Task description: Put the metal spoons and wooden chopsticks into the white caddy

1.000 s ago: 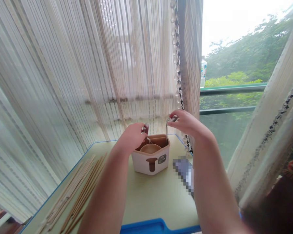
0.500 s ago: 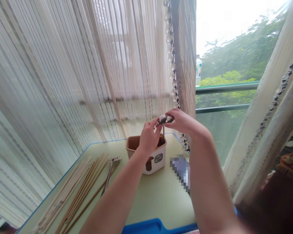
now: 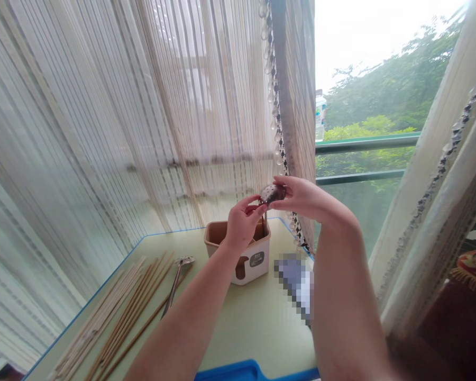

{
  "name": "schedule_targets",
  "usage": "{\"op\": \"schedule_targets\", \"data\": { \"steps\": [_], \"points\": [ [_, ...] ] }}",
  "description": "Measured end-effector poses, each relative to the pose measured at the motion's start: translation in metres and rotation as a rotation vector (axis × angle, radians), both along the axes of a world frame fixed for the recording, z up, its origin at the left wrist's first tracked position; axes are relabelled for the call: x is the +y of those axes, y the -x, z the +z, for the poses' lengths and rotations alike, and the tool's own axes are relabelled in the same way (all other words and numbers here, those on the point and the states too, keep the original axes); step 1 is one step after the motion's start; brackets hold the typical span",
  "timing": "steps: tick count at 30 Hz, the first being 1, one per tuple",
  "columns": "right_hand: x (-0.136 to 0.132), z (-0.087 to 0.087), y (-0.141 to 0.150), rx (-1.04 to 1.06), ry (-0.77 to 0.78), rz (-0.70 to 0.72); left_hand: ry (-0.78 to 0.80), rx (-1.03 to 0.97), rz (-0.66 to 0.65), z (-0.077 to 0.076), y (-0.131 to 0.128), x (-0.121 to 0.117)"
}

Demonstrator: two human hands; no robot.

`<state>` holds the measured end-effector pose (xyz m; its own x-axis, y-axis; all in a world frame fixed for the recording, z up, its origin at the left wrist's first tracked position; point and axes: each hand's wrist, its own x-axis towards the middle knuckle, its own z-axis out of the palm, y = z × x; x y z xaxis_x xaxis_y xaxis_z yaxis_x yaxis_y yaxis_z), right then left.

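Note:
A slotted spoon with a shiny, perforated metal bowl is held between my two hands above the utensil holder. My right hand pinches the bowl's right side, thumb below and fingers above. From the other side, my left hand closes its fingertips on the bowl's left edge. A thin handle runs down from the bowl into the holder. That utensil holder is white outside and brown inside, with a dark label and a cutout on its front. My left forearm and hand cover part of it.
Wooden chopsticks, several pale and several brown, lie at the table's left, beside another metal utensil with a wide slotted head. A pixelated phone-like object lies right of the holder. A blue tray-like edge lines the pale table's front. Curtains hang behind.
The spoon's bowl has turned, so its perforated face now shows more fully. My right elbow has shifted slightly right. The holder and chopsticks stay put.

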<state>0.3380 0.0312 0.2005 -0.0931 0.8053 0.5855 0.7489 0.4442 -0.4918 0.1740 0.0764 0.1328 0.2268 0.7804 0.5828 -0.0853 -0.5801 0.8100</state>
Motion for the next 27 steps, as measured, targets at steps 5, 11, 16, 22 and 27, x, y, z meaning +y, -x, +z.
{"op": "schedule_targets", "data": {
  "steps": [5,11,16,22,27],
  "points": [
    [0.003,-0.001,-0.004,0.157,-0.002,-0.029,-0.112,0.109,-0.068,-0.003,-0.001,-0.001],
    [0.012,0.000,-0.006,0.169,-0.011,-0.070,0.041,0.256,-0.103,-0.022,-0.002,0.013],
    [0.011,0.004,0.003,0.302,-0.044,-0.020,-0.050,0.288,-0.049,-0.018,0.001,0.018],
    [-0.007,0.014,0.009,0.484,-0.097,0.038,-0.218,0.206,0.042,-0.001,0.011,0.015],
    [0.012,0.003,0.005,0.347,0.033,-0.044,-0.190,0.427,0.012,-0.009,0.012,0.017]
  ]
}}
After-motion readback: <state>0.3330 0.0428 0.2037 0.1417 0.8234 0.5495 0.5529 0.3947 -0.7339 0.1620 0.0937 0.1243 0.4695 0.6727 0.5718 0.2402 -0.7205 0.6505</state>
